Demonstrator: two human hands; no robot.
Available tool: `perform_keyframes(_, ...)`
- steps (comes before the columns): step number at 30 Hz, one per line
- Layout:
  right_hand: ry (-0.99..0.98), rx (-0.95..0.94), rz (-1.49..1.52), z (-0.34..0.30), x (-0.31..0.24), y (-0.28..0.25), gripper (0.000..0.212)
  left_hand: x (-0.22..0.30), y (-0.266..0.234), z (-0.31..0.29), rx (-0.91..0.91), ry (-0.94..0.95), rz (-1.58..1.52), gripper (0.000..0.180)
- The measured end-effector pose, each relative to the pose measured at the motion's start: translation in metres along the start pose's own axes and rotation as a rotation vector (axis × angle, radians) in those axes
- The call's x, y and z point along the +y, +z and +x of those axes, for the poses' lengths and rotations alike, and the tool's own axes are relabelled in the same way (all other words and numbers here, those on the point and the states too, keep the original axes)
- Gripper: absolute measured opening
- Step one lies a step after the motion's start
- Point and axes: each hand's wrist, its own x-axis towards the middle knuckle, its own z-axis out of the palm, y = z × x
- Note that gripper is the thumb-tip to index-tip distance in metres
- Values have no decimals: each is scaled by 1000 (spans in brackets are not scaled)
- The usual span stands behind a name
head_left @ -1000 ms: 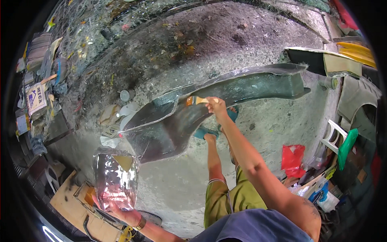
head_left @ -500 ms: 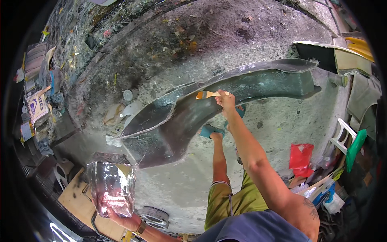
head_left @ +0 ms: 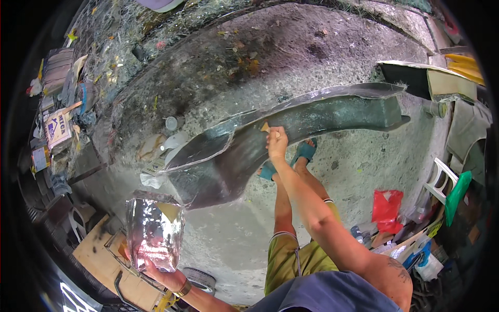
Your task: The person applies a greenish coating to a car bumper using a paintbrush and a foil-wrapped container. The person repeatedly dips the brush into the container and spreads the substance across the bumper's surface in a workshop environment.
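My left hand (head_left: 165,274) is closed on a shiny silver, foil-like container (head_left: 156,236), held upright at the lower left. A yellowish patch shows inside its upper part. In the middle, my right hand (head_left: 277,141) grips a paintbrush (head_left: 265,127). Most of its handle is hidden by the fingers, and a small tan part sticks out above them. The brush is over a long, curved dark moulded panel (head_left: 327,114) with ragged raised edges. Whether the bristles touch the surface I cannot tell.
Beyond the panel's left end stand a small grey can (head_left: 171,123) and a whitish container (head_left: 176,140). My sandalled feet (head_left: 305,150) are beside the panel's near edge. A red plastic bag (head_left: 387,208) and a white plastic frame (head_left: 442,179) lie at the right. Cardboard (head_left: 99,260) is lower left.
My right hand has moved a little left and nearer, and the brush has turned from lying sideways to being mostly behind the fingers. My left hand has shifted right and slightly up with the container.
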Motion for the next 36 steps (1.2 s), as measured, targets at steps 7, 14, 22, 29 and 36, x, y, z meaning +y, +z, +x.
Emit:
perform_keyframes(7,-2,-351,-100,-71,-59,9,18,8,-3,0,-132,66,-6,58)
perform_keyframes(14,-47,-581,-191,-131,-127,7,16,29,7,-8,-63,22,-32,69)
perform_keyframes(22,85,-756,-225,-146,-175,-24,18,21,-10,-4,-44,8,-24,70)
perform_keyframes(29,139,-725,-252,-78,-137,-27,22,7,0,2,-83,12,60,68)
perform_keyframes(36,-115,-758,-316,-139,-242,-7,18,-11,-10,9,-124,10,117,87)
